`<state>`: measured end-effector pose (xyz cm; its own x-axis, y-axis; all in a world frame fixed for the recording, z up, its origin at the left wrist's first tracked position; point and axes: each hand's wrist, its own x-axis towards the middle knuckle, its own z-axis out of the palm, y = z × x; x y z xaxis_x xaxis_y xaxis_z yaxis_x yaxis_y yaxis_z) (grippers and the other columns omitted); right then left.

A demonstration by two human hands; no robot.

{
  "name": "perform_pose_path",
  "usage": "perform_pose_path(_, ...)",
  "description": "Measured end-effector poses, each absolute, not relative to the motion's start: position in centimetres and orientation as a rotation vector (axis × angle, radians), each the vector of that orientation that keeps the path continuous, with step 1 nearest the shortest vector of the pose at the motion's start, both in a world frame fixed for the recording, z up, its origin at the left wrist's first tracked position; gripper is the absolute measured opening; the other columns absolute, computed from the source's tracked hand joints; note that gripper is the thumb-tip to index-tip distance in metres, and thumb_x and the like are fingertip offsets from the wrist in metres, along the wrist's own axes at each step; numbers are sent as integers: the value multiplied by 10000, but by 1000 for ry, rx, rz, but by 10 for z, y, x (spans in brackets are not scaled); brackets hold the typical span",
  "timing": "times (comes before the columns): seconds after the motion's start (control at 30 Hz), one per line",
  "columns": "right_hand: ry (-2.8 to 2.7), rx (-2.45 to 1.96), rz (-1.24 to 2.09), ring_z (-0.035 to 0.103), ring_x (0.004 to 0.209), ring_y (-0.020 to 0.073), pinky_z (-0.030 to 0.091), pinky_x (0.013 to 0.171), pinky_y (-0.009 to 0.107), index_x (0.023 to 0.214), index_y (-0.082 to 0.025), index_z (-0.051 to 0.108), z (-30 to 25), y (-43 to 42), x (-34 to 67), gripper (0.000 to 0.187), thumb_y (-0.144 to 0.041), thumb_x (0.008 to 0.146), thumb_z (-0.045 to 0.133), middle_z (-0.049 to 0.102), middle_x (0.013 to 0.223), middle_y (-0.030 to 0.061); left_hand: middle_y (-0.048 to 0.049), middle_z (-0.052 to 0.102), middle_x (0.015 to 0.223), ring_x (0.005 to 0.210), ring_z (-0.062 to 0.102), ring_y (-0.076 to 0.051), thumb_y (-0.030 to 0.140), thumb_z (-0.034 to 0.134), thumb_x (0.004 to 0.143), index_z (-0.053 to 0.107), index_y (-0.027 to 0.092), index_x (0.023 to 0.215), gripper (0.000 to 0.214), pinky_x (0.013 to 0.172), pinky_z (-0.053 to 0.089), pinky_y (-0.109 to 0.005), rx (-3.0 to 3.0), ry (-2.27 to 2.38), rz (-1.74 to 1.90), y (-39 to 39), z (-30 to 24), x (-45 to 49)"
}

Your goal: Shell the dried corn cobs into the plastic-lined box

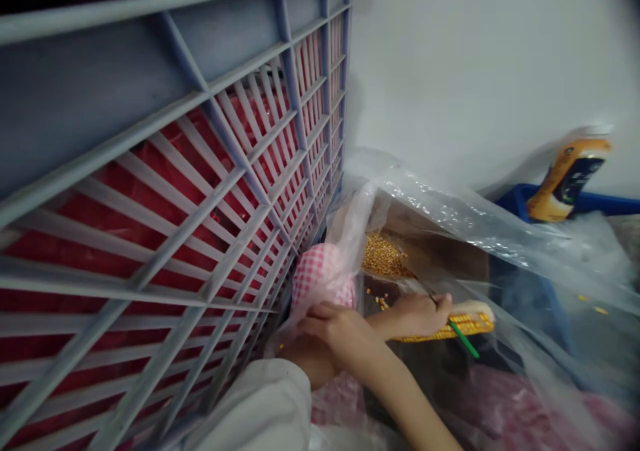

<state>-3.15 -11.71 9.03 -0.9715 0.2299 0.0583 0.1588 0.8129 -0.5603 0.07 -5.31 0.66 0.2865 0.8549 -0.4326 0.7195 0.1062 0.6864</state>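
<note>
My left arm, in a pale sleeve, reaches right across the clear plastic sheet. My left hand (420, 314) is closed around a yellow corn cob (473, 321), partly stripped along its top. A thin green stick (465, 341) juts out beside the cob, close to my left fingers. From the lower right, my right arm crosses over the left one. My right hand (333, 327) lies at my left forearm with bent fingers; what they pinch, if anything, is hidden. Loose corn kernels (383, 256) are heaped inside the plastic-lined container, behind my left hand.
A tall grey plastic crate (220, 184) with red contents stands close on the left. Pink checked cloth (320, 274) is wedged beside it. Behind the plastic sheet (440, 211), an orange bottle (567, 181) leans at a blue bin (520, 201). A white wall (475, 71) rises behind.
</note>
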Motion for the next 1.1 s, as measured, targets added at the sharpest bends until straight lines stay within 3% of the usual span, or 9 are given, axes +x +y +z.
perform_pose_path(0.1, -2943, -104, 949, 590, 805, 119, 425, 668, 205, 943, -231, 620, 84, -126, -63, 224, -146, 826, 449, 635, 888, 10, -209, 605, 1059, 1024, 550, -315, 533, -24, 796, 549, 134, 1163, 789, 857, 412, -422, 1666, 1455, 174, -54, 5, 2)
perform_pose_path(0.23, -3090, -71, 763, 619, 748, 158, 439, 587, 239, 874, -198, 641, 76, -131, -81, 221, -168, 841, 424, 654, 837, 30, -183, 600, 1086, 1041, 544, -292, 515, -23, 802, 521, 184, 1191, 746, 862, 413, -406, 1663, 1447, 161, -54, 2, 5)
perform_pose_path(0.5, -3153, 58, 553, 639, 716, 193, 449, 509, 259, 808, -155, 651, 70, -138, -101, 186, -149, 816, 465, 671, 765, 48, -244, 581, 1081, 1055, 524, -339, 504, 9, 807, 518, 118, 1189, 744, 867, 394, -446, 1631, 1408, 193, -54, 0, 6)
perform_pose_path(0.87, -3114, -70, 566, 628, 661, 193, 426, 478, 267, 783, -123, 595, 69, -143, -91, 157, -130, 816, 442, 648, 729, 78, -251, 587, 1067, 1033, 540, -319, 538, -19, 796, 547, 116, 1167, 798, 848, 384, -431, 1640, 1409, 199, -53, 6, 4)
perform_pose_path(1.0, -3000, -170, 567, 611, 601, 162, 407, 461, 246, 881, -110, 551, 79, -132, -72, 157, -162, 843, 408, 636, 697, 61, -273, 604, 991, 1022, 543, -327, 554, 59, 818, 620, 39, 1032, 791, 844, 392, -406, 1521, 1471, 266, -50, 7, 3)
perform_pose_path(1.1, -2843, -358, 649, 605, 603, 127, 434, 517, 230, 902, -126, 549, 101, -115, -33, 176, -191, 864, 390, 643, 709, 40, -203, 614, 974, 996, 553, -269, 500, 219, 856, 615, 63, 983, 603, 853, 401, -390, 1428, 1523, 306, -44, 8, 0)
